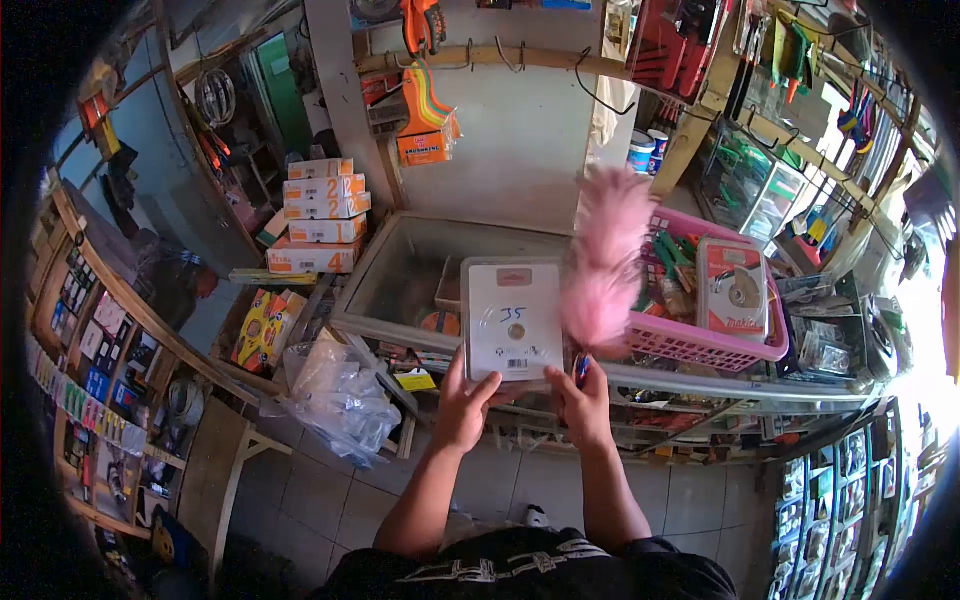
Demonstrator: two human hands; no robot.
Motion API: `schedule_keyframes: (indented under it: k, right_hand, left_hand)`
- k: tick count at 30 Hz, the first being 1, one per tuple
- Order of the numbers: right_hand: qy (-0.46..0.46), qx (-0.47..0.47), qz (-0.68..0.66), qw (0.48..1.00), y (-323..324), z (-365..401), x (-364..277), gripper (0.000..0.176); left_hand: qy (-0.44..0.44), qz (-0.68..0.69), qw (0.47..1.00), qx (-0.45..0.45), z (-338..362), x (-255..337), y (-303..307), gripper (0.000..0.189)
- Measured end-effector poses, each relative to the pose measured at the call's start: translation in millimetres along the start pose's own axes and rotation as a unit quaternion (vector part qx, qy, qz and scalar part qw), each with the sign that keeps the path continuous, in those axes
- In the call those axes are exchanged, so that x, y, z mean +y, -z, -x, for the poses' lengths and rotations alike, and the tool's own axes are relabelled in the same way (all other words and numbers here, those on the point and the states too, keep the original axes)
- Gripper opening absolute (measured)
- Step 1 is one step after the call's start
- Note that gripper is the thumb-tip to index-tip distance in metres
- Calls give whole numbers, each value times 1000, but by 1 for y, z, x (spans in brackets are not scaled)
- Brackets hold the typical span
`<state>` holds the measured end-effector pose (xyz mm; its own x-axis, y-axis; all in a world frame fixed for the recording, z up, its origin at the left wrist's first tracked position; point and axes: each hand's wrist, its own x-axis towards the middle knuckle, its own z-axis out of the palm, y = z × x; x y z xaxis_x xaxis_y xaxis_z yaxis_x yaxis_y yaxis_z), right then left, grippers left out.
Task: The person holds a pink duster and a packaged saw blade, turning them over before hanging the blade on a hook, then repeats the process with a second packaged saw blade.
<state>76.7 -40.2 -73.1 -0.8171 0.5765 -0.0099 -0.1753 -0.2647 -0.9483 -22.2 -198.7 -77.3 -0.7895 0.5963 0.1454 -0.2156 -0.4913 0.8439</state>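
My left hand (464,410) grips the lower left corner of a flat white blister pack (513,290), thumb on its face. The pack is held upright, its back towards me, with "35" in blue handwriting, a small round spot and a barcode. Closed round the handle of a fluffy pink duster (605,265), my right hand (586,405) also has a finger at the pack's lower right corner. The duster stands up beside the pack, blurred by motion. Behind both lies the glass-topped counter (400,262).
A pink basket (680,338) of packaged goods, with a red-and-white disc pack (733,290) on top, stands on the counter's right. Stacked boxes (322,230) and a clear plastic bag (345,400) are at left. Orange brush packs (425,125) hang from a wooden rail above.
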Motion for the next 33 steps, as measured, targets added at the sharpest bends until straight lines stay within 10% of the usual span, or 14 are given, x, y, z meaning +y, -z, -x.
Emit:
schedule_keyframes:
  k: [11, 15, 19, 33]
  right_hand:
    - [180, -166, 350, 904, 54, 34, -7, 29]
    - [81, 5, 324, 943, 68, 39, -23, 27]
    - [218, -74, 352, 907, 83, 44, -36, 21]
    - [134, 39, 392, 909, 113, 53, -62, 34]
  left_hand:
    - [-50, -94, 993, 51, 6, -20, 26, 64]
    - [-59, -48, 996, 46, 6, -5, -7, 55]
    - [-62, -77, 995, 19, -4, -16, -15, 55]
    - [-74, -103, 992, -12, -3, 2, -40, 52]
